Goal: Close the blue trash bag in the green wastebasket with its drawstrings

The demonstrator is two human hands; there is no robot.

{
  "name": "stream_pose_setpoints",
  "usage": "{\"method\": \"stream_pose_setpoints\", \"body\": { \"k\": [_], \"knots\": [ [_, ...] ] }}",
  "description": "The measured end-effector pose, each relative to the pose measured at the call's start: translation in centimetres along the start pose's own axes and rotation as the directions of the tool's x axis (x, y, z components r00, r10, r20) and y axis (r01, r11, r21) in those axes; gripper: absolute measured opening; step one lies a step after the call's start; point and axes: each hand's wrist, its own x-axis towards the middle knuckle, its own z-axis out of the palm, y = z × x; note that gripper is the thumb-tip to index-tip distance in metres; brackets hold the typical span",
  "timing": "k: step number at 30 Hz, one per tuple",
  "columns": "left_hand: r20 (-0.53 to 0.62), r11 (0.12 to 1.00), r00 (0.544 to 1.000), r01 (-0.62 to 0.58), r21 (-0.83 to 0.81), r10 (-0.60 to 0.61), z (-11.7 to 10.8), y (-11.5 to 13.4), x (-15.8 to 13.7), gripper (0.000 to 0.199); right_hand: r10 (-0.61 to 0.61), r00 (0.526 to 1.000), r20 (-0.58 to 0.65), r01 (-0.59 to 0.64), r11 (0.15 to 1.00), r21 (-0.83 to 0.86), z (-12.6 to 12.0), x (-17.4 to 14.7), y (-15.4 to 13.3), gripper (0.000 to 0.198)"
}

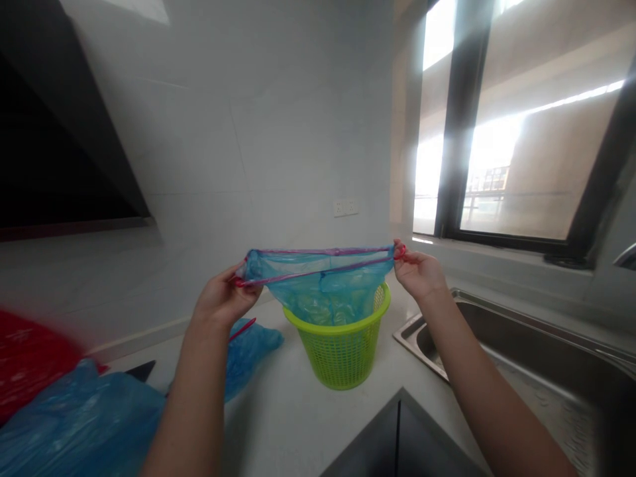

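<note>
Over the mouth of a lime-green perforated plastic basket (342,358), a translucent blue drawstring bin bag (322,291) is stretched wide, its lower part inside the rim. The left hand (221,298) and right hand (420,273) pinch opposite ends of its pink-edged opening, fingers closed on it. Bare white countertop (278,424) lies left and front of the basket; a narrower strip reaches the stainless-steel sink (407,334). Farther left, pale marks on a red plastic bag (34,358) are too blurred to read.

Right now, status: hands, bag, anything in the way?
Left hand, right hand gripping blue bag at rim, stretched wide. Bag hanging into green basket. No obstruction visible there.
</note>
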Motion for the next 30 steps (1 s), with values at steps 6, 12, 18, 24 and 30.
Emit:
{"method": "stream_pose_setpoints", "body": {
  "k": [6,12,18,24,30],
  "knots": [
    [0.230,0.992,0.970,0.053,0.111,-0.078,0.2,-1.3,-0.4,0.024,-0.152,0.988,-0.006,0.152,0.988,-0.017,-0.2,0.6,0.3,0.047],
    [0.123,0.947,0.991,-0.091,0.308,0.055,-0.3,-1.5,0.6,0.014,-0.203,0.977,0.066,0.213,0.949,-0.233,-0.2,0.4,0.6,0.022],
    [-0.128,0.770,0.952,-0.141,0.623,0.278,-1.6,-1.1,1.3,0.007,-0.161,0.980,0.119,0.172,0.981,-0.085,0.2,-0.1,0.2,0.016],
    [-0.226,0.913,0.949,-0.116,0.392,0.218,-0.3,-1.2,1.4,0.028,0.000,0.988,0.153,-0.023,0.989,0.143,0.0,-0.3,-0.3,0.016],
    [-0.146,0.993,0.989,0.000,-0.121,-0.018,0.3,-0.9,1.2,0.041,0.059,0.994,0.093,-0.075,0.982,0.175,-0.4,-0.2,-1.4,0.019]
  ]
}}
